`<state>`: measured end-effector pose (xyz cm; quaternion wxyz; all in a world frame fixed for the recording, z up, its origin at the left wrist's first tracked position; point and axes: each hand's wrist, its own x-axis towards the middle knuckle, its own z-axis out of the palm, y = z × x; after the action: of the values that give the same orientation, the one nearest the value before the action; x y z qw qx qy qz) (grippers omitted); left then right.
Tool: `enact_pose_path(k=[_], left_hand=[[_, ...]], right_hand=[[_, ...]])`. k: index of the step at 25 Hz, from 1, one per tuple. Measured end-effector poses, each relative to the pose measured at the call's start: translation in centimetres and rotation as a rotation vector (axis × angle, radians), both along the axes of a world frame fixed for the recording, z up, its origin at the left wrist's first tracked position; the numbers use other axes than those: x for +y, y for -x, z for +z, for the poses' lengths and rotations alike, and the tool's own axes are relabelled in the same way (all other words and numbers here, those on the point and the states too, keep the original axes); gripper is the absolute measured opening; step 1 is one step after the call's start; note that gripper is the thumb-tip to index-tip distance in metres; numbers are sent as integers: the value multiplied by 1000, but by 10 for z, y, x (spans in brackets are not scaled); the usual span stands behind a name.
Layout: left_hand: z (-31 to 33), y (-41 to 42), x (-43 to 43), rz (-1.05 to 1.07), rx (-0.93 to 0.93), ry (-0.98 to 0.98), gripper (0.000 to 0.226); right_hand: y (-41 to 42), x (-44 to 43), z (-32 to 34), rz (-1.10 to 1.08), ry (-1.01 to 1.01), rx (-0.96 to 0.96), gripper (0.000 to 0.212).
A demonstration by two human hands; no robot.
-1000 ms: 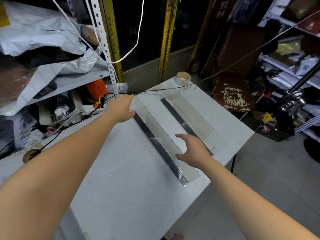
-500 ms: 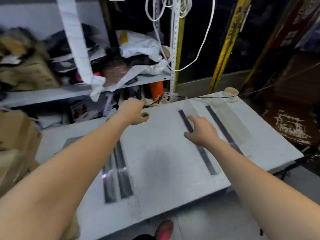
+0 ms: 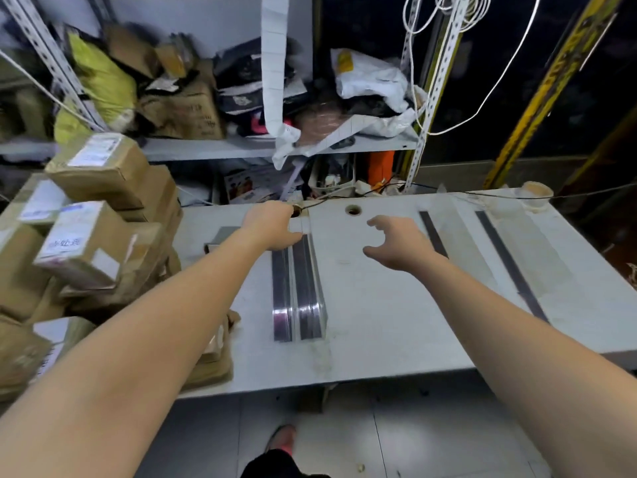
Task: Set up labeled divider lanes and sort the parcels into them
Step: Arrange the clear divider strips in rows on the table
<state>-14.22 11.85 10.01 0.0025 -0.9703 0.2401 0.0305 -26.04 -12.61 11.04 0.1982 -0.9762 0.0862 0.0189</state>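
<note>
While left hand point(image 3: 274, 228) grips, dividers point(image 3: 305, 288) run — front-to-back.

Clear dividers point(image 3: 303, 288) lie beside stacked brown parcels point(image 3: 86, 243).

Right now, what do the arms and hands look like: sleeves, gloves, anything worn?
The left hand and right hand are ungloved, and the arms are bare with no sleeves in view. No watch, bands, rings or markings show.

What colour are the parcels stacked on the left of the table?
Brown cardboard parcels with white labels, shown best in the head view.
</note>
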Motion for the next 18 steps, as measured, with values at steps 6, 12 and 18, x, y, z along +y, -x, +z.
enact_pose_path(k=[6, 12, 18], left_hand=[[-45, -30, 26, -31, 55, 16, 50], [-83, -72, 41, -240, 62, 18, 25], [-112, -106, 22, -452, 115, 114, 31]], right_hand=[[-26, 49, -33, -28, -61, 73, 61], [-46, 86, -79, -147, -169, 163, 60], [-36, 104, -118, -309, -284, 234, 56]])
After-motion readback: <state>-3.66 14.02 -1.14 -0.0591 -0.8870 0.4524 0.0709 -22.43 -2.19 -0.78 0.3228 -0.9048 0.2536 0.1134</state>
